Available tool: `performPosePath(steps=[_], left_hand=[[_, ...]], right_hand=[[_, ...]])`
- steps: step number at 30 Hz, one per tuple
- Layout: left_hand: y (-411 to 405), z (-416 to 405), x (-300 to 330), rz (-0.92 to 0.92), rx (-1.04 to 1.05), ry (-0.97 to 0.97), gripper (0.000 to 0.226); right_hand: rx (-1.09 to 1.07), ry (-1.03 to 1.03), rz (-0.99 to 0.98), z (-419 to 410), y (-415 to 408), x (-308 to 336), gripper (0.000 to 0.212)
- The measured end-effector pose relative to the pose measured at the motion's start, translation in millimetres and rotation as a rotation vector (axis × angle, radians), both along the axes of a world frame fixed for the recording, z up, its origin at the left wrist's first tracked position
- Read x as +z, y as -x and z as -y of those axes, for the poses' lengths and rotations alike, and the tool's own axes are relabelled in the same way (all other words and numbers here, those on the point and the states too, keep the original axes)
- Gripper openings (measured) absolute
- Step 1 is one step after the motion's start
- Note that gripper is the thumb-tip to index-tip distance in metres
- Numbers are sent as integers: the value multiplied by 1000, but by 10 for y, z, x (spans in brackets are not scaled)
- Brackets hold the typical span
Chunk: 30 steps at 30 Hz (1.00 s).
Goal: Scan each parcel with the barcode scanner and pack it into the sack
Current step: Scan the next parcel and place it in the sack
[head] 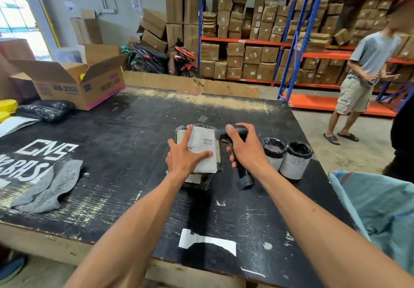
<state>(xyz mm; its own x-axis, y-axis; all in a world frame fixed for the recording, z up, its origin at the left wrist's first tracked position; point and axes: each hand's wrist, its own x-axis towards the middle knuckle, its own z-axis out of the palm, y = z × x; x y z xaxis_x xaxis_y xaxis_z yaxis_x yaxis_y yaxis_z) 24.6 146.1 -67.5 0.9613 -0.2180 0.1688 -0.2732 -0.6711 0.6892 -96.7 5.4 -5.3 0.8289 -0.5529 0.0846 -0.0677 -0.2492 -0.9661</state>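
A black-wrapped parcel [207, 144] with a white shipping label lies in the middle of the black table [116, 144], on top of another parcel. My left hand [184, 156] rests flat on the label with fingers spread, pressing it down. My right hand [243, 147] grips a dark barcode scanner [244, 176], its head tilted toward the label's barcode. Two cylindrical parcels [285, 156] in grey and black wrap stand upright just right of the scanner. The blue-green sack [380, 207] hangs open at the table's right edge.
An open cardboard box [74, 84] sits at the table's far left, with black bagged parcels [44, 109] and yellow items beside it. A grey cloth [49, 187] lies near left. A person [363, 75] stands by the shelving at the right.
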Motion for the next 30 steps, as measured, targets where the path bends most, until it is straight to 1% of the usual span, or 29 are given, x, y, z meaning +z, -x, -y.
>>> performPosePath(steps=[16, 21, 23, 26, 28, 30], left_hand=[[21, 23, 30, -12, 8, 26, 107], [-2, -48, 46, -38, 69, 90, 107], [-32, -117, 61, -42, 111, 112, 107], [-65, -252, 55, -40, 181, 137, 108], [-60, -342, 17, -58, 217, 153, 107], [-27, -415, -26, -74, 233, 156, 108]], right_hand=[[14, -67, 12, 4, 31, -14, 52], [23, -96, -15, 11, 16, -124, 53], [5, -126, -60, -3, 19, -230, 52], [-42, -136, -188, -75, 42, -515, 49], [-49, -64, -284, -135, 74, -786, 53], [-31, 81, -397, -186, 107, -1035, 69]])
